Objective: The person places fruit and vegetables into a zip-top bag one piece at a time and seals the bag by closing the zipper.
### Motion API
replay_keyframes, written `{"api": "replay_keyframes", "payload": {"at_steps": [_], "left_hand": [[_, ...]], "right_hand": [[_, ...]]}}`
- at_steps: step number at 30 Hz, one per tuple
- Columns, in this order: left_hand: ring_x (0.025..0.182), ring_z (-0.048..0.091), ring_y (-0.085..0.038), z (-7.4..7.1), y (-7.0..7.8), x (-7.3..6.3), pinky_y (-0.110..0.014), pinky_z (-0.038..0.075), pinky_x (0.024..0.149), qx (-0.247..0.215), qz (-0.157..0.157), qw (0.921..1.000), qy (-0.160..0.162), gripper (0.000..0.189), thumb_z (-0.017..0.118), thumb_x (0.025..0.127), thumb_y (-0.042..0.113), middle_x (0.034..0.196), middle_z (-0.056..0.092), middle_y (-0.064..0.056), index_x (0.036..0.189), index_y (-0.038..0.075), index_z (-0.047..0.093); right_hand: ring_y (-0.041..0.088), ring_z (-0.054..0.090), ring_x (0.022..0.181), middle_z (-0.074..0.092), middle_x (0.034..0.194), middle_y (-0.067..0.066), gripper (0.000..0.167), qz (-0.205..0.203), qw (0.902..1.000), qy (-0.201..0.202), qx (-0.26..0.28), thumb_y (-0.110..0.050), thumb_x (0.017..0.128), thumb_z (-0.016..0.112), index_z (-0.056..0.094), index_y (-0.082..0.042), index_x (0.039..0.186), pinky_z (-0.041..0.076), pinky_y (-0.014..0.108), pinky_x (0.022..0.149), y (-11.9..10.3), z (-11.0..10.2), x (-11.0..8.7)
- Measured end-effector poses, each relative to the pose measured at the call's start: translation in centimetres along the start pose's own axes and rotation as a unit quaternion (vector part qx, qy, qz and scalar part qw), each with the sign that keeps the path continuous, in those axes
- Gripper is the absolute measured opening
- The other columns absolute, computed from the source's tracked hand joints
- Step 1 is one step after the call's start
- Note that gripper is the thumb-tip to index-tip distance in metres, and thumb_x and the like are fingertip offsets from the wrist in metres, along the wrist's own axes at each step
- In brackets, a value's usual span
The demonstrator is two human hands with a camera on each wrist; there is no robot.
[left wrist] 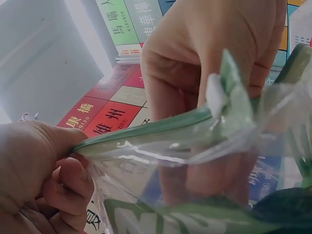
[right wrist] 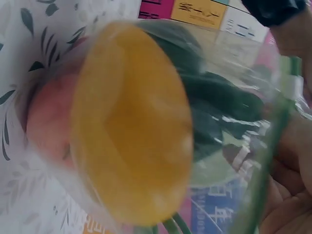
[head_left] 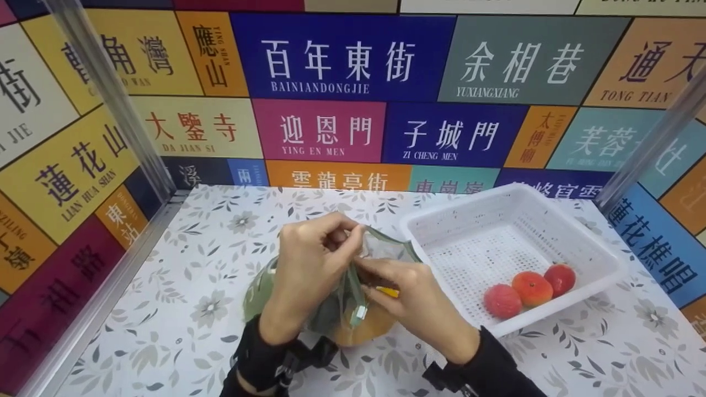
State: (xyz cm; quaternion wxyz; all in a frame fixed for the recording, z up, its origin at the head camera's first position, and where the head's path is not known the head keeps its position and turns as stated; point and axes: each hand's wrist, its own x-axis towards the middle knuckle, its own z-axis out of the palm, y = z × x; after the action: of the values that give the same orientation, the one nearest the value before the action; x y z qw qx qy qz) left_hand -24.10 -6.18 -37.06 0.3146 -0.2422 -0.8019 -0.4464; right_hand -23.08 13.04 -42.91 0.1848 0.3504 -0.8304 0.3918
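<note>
Both hands are raised together over a clear zip bag point(head_left: 343, 309) with a green edge. My left hand point(head_left: 303, 264) pinches the edge of the bag's mouth between thumb and fingers. My right hand point(head_left: 411, 292) grips the same edge from the other side, fingertips close to the left ones. A white slider point(head_left: 361, 312) sits at the near end of the green strip point(left wrist: 165, 124). Through the film show a big yellow oval fruit point(right wrist: 131, 126), a pinkish round fruit point(right wrist: 51, 122) and dark green lobed shapes point(right wrist: 224, 100). The bag's lower part sits over the table, partly behind the left wrist.
At the right stands a white perforated plastic basket point(head_left: 598, 275). Three reddish fruits point(head_left: 532, 288) lie together in its near right part. A leaf-patterned cloth point(head_left: 187, 342) covers the table. Behind it rises a wall of coloured signs point(head_left: 342, 60), with clear panels at both sides.
</note>
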Motion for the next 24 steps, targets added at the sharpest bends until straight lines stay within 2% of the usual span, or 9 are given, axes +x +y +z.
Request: {"api": "replay_keyframes", "payload": {"at_steps": [2,5,8,11,14,16,20,23,24], "left_hand": [[0.057,0.059,-0.005,0.0,0.0,0.0,-0.020,0.055,0.057,0.000,-0.003,1.0000,-0.001,0.012,0.076,0.096,0.007,0.067,0.071,0.000,0.084,0.007,0.080],[0.058,0.059,-0.006,-0.1,0.0,0.1,-0.020,0.056,0.059,0.000,-0.012,0.9999,-0.005,0.011,0.076,0.096,0.007,0.067,0.071,0.000,0.085,0.008,0.080],[0.058,0.058,-0.006,-0.1,0.0,0.1,-0.020,0.057,0.059,-0.002,-0.021,0.9997,-0.009,0.011,0.076,0.096,0.008,0.068,0.071,0.000,0.086,0.008,0.081],[0.059,0.059,-0.006,-0.2,0.1,0.0,-0.020,0.057,0.060,-0.003,-0.024,0.9997,-0.011,0.010,0.076,0.096,0.008,0.069,0.071,0.000,0.087,0.008,0.081],[0.059,0.059,-0.007,-0.2,0.1,0.1,-0.020,0.057,0.060,-0.001,-0.022,0.9997,-0.009,0.010,0.076,0.096,0.008,0.069,0.071,0.000,0.087,0.007,0.081],[0.059,0.059,-0.007,-0.2,0.1,0.1,-0.020,0.057,0.060,0.001,-0.021,0.9997,-0.007,0.010,0.077,0.096,0.008,0.069,0.071,0.000,0.087,0.007,0.081],[0.059,0.058,-0.007,-0.2,0.1,0.0,-0.020,0.056,0.060,0.005,-0.022,0.9997,-0.006,0.010,0.077,0.096,0.009,0.069,0.070,0.000,0.087,0.008,0.081],[0.059,0.057,-0.007,-0.3,0.0,0.0,-0.020,0.055,0.059,0.005,-0.022,0.9997,-0.008,0.010,0.077,0.096,0.009,0.069,0.070,0.000,0.087,0.008,0.081],[0.059,0.057,-0.007,-0.3,0.0,0.1,-0.020,0.055,0.059,0.005,-0.022,0.9997,-0.009,0.010,0.077,0.096,0.009,0.069,0.070,0.000,0.087,0.008,0.081]], "right_hand": [[0.020,0.081,0.100,0.082,0.113,0.007,0.027,0.033,0.9994,0.005,0.005,-0.002,0.091,0.082,0.080,-0.006,0.118,0.064,0.022,0.080,0.2,-1.2,-0.5],[0.010,0.077,0.084,0.081,0.096,-0.002,0.015,0.081,0.9954,0.045,-0.026,-0.006,0.089,0.086,0.081,-0.013,0.102,0.063,0.019,0.070,1.0,-3.2,-1.4],[0.005,0.069,0.073,0.076,0.083,-0.007,0.013,0.132,0.9834,0.085,-0.090,-0.007,0.087,0.088,0.079,-0.016,0.093,0.058,0.016,0.063,2.4,-5.4,-2.6],[0.003,0.065,0.070,0.073,0.077,-0.007,0.011,0.190,0.9676,0.087,-0.142,-0.013,0.089,0.088,0.078,-0.016,0.091,0.054,0.014,0.065,4.2,-8.1,-3.8],[0.008,0.069,0.075,0.074,0.080,-0.003,0.014,0.241,0.9534,0.040,-0.177,-0.024,0.092,0.087,0.078,-0.013,0.097,0.053,0.019,0.073,6.1,-11.1,-4.5],[0.015,0.072,0.082,0.077,0.087,0.002,0.028,0.275,0.9421,-0.012,-0.191,-0.034,0.093,0.085,0.077,-0.011,0.106,0.055,0.027,0.078,7.4,-13.0,-4.6],[0.034,0.073,0.100,0.078,0.109,0.017,0.058,0.329,0.9149,-0.108,-0.208,-0.055,0.093,0.080,0.070,-0.007,0.124,0.059,0.051,0.086,10.0,-16.3,-4.7],[0.044,0.069,0.112,0.073,0.124,0.027,0.072,0.356,0.8946,-0.160,-0.219,-0.061,0.091,0.079,0.064,-0.005,0.133,0.059,0.064,0.089,11.9,-18.3,-4.9],[0.047,0.068,0.113,0.070,0.126,0.030,0.074,0.362,0.8888,-0.176,-0.220,-0.061,0.091,0.079,0.063,-0.004,0.135,0.059,0.064,0.088,12.6,-19.0,-4.9]]}}
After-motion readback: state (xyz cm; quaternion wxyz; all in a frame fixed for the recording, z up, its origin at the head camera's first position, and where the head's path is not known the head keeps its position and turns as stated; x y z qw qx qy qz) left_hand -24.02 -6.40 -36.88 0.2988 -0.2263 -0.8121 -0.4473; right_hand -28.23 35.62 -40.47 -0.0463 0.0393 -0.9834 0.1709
